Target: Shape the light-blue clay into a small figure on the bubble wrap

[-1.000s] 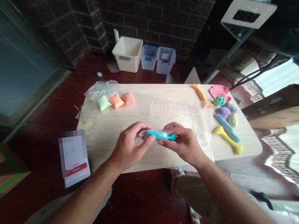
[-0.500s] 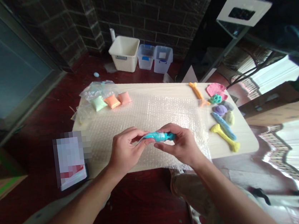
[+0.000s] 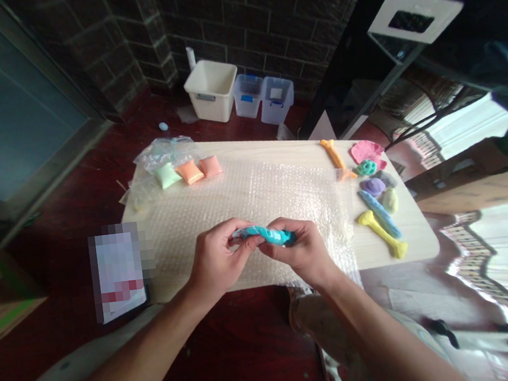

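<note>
A small clear packet of turquoise modelling clay [image 3: 270, 234] is held between both hands above the near half of the table. My left hand [image 3: 219, 252] pinches its left end, thumb in front and fingers behind. On the other end, my right hand [image 3: 304, 249] is closed with thumb and fingers. Some clay bulges beside the right fingers; whether it is outside the wrapper I cannot tell. Beneath the hands lies a sheet of bubble wrap [image 3: 282, 193]. Packets of green clay [image 3: 167, 176], orange clay [image 3: 191, 172] and salmon clay [image 3: 211, 166] lie at the far left.
On the table's [image 3: 418, 239] right side lie several shaped clay pieces, among them a yellow bone shape [image 3: 382, 234], a blue roll [image 3: 380, 213] and a pink piece [image 3: 368, 153]. Crumpled clear plastic bags [image 3: 158, 154] sit at the far left corner. A cream bin [image 3: 212, 94] stands beyond on the floor.
Both hands have shifted slightly, and my right thumb now presses against the packet where it stood apart before. The turquoise packet is bent and tilted differently. The things on the table have stayed put.
</note>
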Tool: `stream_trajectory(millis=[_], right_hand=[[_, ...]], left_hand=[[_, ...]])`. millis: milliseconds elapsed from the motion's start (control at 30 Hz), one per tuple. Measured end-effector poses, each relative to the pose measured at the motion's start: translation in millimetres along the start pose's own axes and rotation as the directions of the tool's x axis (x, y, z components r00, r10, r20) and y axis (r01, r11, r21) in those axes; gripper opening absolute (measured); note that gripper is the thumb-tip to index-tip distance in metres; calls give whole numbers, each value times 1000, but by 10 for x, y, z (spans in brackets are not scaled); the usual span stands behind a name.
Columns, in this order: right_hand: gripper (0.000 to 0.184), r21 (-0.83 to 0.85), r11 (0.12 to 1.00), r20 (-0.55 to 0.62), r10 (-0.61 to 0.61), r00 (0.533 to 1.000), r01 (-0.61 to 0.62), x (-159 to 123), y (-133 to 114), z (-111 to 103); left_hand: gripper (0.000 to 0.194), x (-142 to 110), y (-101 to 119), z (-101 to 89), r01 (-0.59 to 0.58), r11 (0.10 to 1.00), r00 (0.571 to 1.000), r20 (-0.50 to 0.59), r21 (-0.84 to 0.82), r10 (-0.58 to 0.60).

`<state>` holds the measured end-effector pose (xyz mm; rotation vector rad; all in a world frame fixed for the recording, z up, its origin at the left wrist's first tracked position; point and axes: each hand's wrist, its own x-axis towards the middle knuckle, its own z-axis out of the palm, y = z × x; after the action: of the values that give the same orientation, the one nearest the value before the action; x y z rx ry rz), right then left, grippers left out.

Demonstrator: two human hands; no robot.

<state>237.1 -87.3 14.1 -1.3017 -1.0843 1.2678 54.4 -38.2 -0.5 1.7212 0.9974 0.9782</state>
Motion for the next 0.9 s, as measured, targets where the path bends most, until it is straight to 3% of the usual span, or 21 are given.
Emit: stream_trajectory(millis=[167,333,633,900], right_hand=[[24,103,992,13,75,997,-76,11,17,15],[23,253,961,42,102,994,-110,25,42,24],[22,130,990,139,29,990,-47,63,34,-32],[22,195,978,22,70,997,-73,60,59,-81]], left_hand=[[17,-11,19,3,-12,998,1000,1,63,12],[20,31,5,11,16,1000,1000,9,-20,-16],[17,8,-33,-21,54,998,998,-46,26,-53],[21,93,-36,-47,89,994,990,-103,-61,-95]])
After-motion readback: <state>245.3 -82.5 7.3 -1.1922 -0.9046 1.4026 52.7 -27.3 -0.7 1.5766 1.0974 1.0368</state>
